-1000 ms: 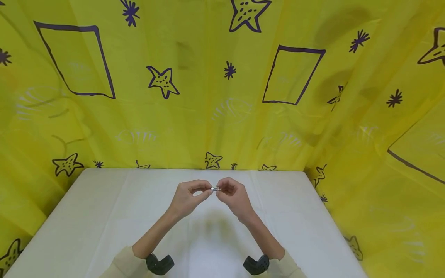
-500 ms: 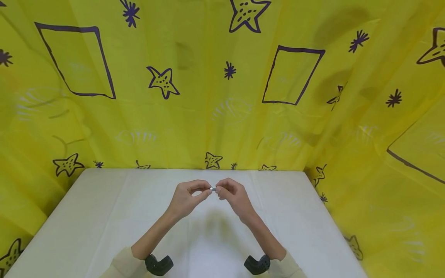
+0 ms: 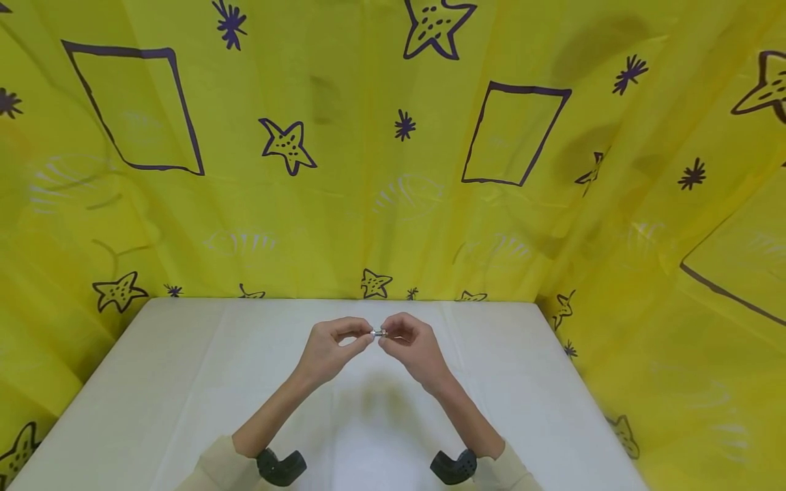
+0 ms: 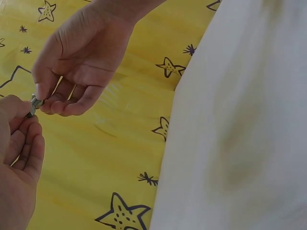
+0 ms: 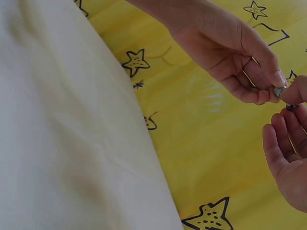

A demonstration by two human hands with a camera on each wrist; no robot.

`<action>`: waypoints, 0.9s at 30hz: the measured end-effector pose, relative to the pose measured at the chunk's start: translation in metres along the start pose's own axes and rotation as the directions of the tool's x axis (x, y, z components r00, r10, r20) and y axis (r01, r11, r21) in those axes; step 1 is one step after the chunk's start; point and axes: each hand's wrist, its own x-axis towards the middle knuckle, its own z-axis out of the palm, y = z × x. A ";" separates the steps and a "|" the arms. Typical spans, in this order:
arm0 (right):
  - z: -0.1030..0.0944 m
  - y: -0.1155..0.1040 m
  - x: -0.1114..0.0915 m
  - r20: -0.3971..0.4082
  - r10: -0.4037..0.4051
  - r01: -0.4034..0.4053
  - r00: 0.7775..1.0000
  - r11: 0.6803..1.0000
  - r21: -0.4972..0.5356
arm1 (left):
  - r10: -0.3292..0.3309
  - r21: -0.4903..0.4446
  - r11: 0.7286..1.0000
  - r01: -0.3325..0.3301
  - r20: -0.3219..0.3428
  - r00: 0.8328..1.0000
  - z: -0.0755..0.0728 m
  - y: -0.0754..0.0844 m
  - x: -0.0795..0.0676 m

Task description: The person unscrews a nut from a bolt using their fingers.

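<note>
A short silver bolt (image 3: 378,333), wider toward its ends, is held level between both hands over the far part of the white table. My left hand (image 3: 328,351) pinches one end between thumb and fingertips. From the other side, the thumb and fingertips of my right hand (image 3: 417,351) pinch the opposite end. In the left wrist view the bolt (image 4: 34,103) shows as a greenish-grey bit of metal, partly covered by fingertips. Seen from the right wrist, a rounded silver end of the bolt (image 5: 279,92) sticks out by the left thumb, with a darker part below it.
The white-covered table (image 3: 245,382) ends at a yellow curtain (image 3: 344,225) printed with stars and outlined shapes, which also hangs along both sides. Black curved wrist mounts (image 3: 281,468) sit at the sleeve cuffs.
The right thumb and fingers shifted along the bolt's end, closing up half a second ago and spreading back now, as if turning it. The left hand stays nearly still.
</note>
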 end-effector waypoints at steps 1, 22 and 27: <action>0.000 0.000 0.000 0.003 -0.003 0.003 1.000 1.000 0.000 | -0.001 0.001 1.000 0.001 0.000 1.000 0.000 0.000 0.000; -0.005 0.000 0.000 0.018 0.034 -0.034 0.999 0.999 0.019 | 0.019 0.011 1.000 -0.019 0.001 1.000 0.002 -0.001 -0.001; -0.004 -0.001 0.000 -0.002 -0.001 0.001 1.000 1.000 0.019 | 0.018 0.008 1.000 -0.018 -0.001 1.000 0.002 0.000 0.000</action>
